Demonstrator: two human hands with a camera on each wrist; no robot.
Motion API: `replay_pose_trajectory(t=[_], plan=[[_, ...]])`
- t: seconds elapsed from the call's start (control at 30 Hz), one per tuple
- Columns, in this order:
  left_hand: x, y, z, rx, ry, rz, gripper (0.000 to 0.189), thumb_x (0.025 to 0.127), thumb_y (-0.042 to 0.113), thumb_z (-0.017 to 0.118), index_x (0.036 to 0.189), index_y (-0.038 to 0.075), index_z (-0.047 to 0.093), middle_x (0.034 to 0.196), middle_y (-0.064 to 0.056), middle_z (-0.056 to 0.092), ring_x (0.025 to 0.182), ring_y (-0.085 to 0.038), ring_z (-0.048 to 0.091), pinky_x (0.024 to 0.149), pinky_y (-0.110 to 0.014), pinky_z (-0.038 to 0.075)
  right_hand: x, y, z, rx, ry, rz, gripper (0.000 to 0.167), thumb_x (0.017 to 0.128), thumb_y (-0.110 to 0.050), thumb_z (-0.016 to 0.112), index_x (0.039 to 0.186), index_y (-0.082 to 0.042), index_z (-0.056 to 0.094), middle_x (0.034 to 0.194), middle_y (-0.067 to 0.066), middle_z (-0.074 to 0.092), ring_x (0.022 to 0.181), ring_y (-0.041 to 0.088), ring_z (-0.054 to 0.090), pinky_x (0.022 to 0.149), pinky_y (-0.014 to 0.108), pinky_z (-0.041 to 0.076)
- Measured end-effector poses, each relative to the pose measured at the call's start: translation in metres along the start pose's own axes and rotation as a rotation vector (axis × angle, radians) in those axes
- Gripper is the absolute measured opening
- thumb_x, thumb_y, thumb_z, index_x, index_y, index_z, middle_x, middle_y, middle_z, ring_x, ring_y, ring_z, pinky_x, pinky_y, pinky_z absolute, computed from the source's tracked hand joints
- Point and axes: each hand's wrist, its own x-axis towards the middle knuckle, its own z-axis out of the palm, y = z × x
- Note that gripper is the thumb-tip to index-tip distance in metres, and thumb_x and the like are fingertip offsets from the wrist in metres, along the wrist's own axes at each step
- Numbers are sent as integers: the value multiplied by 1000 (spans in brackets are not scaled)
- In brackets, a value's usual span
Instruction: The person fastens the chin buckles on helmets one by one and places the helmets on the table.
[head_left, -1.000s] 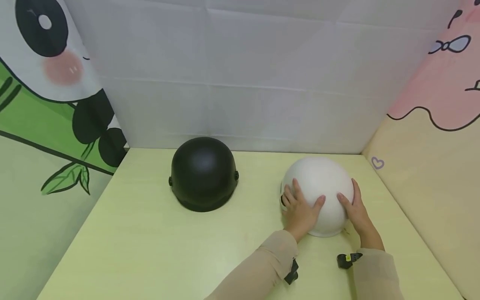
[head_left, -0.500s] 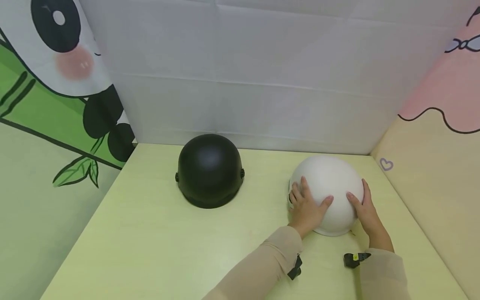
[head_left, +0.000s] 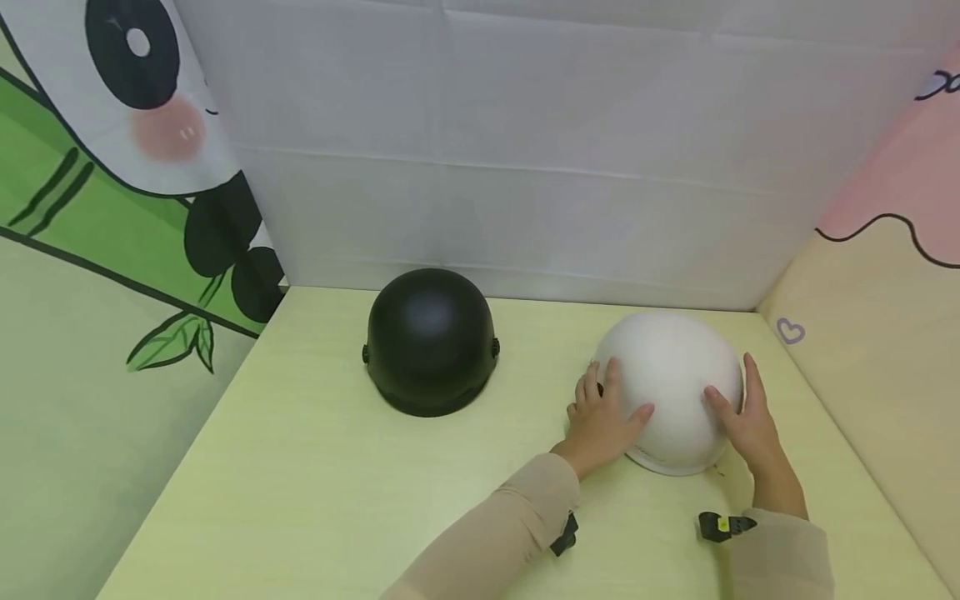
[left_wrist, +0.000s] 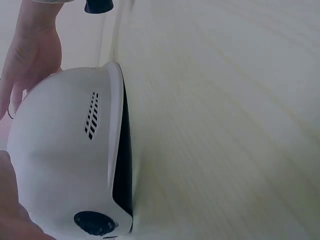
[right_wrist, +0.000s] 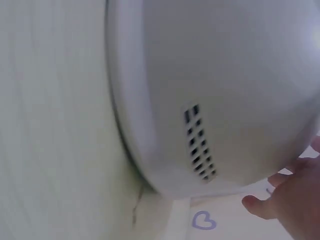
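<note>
A white helmet (head_left: 671, 392) with a rounded shell rests on the table, between my two hands. My left hand (head_left: 603, 421) lies along its left side, fingers spread and thumb stretched over the front of the shell. On the opposite side, my right hand (head_left: 752, 425) has its fingers straight and its thumb near the shell. Rows of small vent holes (right_wrist: 199, 145) show on the shell in the right wrist view. In the left wrist view a dark round fitting (left_wrist: 94, 223) sits near the rim. A black helmet (head_left: 430, 342) stands to the left, untouched.
Both helmets stand on a pale yellow table (head_left: 337, 500). Behind it hangs a white cloth backdrop (head_left: 525, 150). Painted walls flank it, with a green cartoon panel (head_left: 127, 208) on the left and a pink and cream panel (head_left: 885, 333) on the right.
The head view has shifted, so everything sits farther right in it. My left hand has slipped left relative to the white helmet, and my right hand has loosened outward from it.
</note>
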Motion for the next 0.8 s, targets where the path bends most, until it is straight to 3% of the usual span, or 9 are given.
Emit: replay_pose_trajectory(t=[0.3, 0.63, 0.8], plan=[[-5, -25, -35, 50, 22, 47, 83, 96, 62, 43, 158, 23, 6, 160, -8, 6, 144, -27, 10, 105, -50, 26, -10, -29, 12, -35, 52, -123, 94, 96, -32, 61, 157, -16, -9, 159, 22, -10, 140, 51, -4, 100, 74, 7], [-9, -47, -63, 112, 74, 103, 80, 98, 58, 44, 158, 20, 7, 160, -10, 6, 145, -29, 8, 107, -52, 24, -17, -50, 23, -132, 91, -146, 95, 94, -36, 64, 158, -19, -4, 160, 21, -7, 139, 52, -10, 91, 82, 6], [-11, -56, -76, 143, 113, 124, 80, 98, 56, 46, 158, 20, 8, 160, -11, 5, 145, -32, 8, 109, -53, 22, -22, -59, 29, -128, 104, -190, 96, 92, -32, 67, 158, -21, -1, 160, 19, -4, 142, 48, -8, 94, 80, 3]])
